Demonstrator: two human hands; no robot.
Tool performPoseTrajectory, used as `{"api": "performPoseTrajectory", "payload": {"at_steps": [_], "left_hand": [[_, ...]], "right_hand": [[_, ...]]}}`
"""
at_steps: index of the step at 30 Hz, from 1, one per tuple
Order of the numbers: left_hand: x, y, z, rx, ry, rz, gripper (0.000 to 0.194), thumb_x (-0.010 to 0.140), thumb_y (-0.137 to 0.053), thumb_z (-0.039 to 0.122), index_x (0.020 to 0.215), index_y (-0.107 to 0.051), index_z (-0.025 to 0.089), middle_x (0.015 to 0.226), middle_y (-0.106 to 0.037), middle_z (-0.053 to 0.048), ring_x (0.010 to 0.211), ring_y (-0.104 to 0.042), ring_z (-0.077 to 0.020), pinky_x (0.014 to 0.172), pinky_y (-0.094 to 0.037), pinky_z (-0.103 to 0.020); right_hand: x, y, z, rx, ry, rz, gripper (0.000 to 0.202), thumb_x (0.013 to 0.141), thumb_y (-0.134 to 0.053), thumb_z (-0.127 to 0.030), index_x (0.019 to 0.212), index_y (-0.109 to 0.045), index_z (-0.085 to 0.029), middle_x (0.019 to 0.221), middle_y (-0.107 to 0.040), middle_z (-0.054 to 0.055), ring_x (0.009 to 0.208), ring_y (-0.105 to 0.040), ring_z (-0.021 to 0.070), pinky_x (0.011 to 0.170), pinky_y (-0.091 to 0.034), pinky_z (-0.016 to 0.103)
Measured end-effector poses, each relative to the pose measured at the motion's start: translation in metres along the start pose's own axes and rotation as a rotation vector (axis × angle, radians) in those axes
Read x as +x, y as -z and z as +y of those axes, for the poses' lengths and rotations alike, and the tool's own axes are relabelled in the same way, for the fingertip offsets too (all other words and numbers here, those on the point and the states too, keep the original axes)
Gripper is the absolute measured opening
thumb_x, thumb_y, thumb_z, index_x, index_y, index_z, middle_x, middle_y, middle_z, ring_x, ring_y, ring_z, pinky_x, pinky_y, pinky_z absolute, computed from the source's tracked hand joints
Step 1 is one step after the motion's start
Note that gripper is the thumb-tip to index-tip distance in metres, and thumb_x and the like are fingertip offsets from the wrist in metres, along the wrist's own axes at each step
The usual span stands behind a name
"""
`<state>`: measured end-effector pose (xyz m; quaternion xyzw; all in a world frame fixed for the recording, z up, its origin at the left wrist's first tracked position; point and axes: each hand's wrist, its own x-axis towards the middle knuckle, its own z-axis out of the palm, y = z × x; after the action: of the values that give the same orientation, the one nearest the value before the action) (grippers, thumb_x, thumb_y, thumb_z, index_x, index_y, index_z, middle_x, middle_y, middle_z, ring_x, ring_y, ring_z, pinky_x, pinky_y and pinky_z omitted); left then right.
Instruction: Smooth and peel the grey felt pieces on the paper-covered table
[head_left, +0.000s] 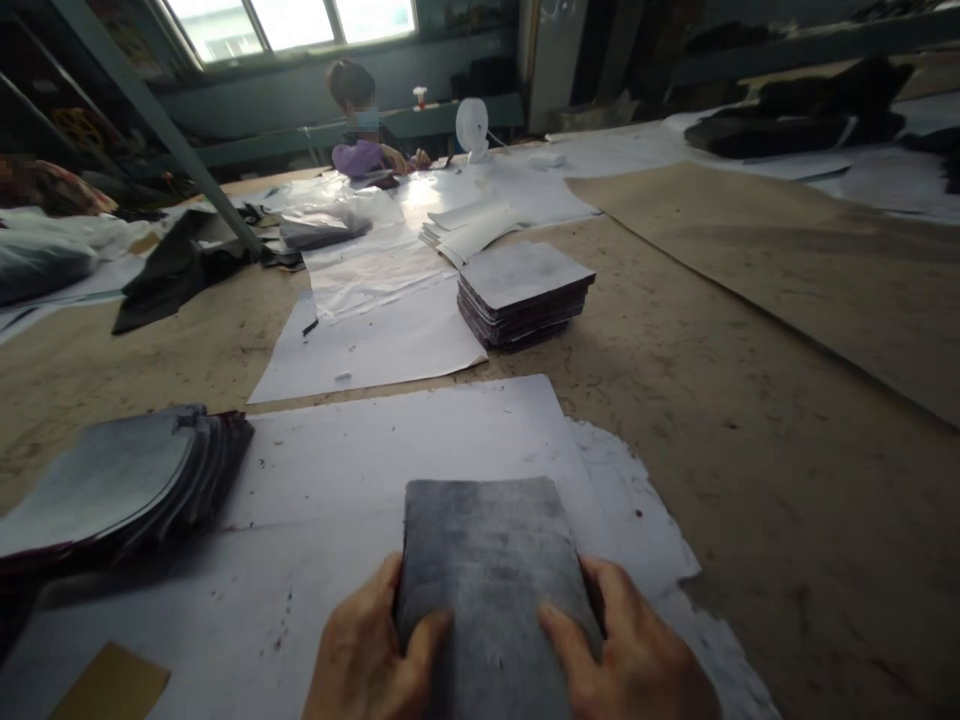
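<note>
A stack of grey cut pieces (499, 560) lies over white paper at the bottom centre. My left hand (382, 645) grips its left side, thumb on the top face and fingers along the edge. On the right side, my right hand (630, 640) holds the same stack in the same way. Farther off stands a second stack with a pale top and dark edges (525, 285). To the left is a pile of curved grey pieces (120, 475) with dark reddish edges.
White paper sheets (360, 440) cover part of the brown table (675, 400). A brown sheet (810, 260) lies at right. A tan card (112, 685) is at lower left. Across the table sits a person (364, 150) near a white roll (472, 127). A slanted pole (165, 125) rises at left.
</note>
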<state>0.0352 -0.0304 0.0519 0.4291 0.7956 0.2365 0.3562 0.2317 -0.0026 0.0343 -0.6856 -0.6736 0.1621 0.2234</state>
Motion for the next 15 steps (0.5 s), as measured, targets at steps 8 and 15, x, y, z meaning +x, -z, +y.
{"api": "performPoseTrajectory", "payload": {"at_steps": [8, 15], "left_hand": [[-0.005, 0.011, -0.033, 0.392, -0.589, 0.251, 0.055, 0.081, -0.045, 0.039, 0.131, -0.031, 0.024, 0.136, -0.038, -0.006, 0.123, -0.036, -0.0231, 0.103, -0.033, -0.040], [0.043, 0.023, -0.001, 0.440, -0.840, -0.240, 0.048, 0.090, -0.026, 0.037, 0.137, -0.023, 0.026, 0.143, -0.025, 0.005, 0.133, -0.016, -0.0164, 0.111, -0.008, -0.036]], "right_hand": [[-0.032, 0.001, 0.008, -0.319, 0.870, 0.286, 0.052, 0.082, -0.041, -0.051, 0.118, -0.050, -0.014, 0.128, -0.048, 0.012, 0.118, -0.042, 0.0300, 0.092, -0.039, 0.042], [-0.058, -0.012, 0.011, -0.285, 1.067, 0.257, 0.032, 0.086, -0.043, -0.039, 0.113, -0.055, -0.029, 0.117, -0.059, 0.002, 0.112, -0.050, 0.0233, 0.103, -0.026, 0.045]]}}
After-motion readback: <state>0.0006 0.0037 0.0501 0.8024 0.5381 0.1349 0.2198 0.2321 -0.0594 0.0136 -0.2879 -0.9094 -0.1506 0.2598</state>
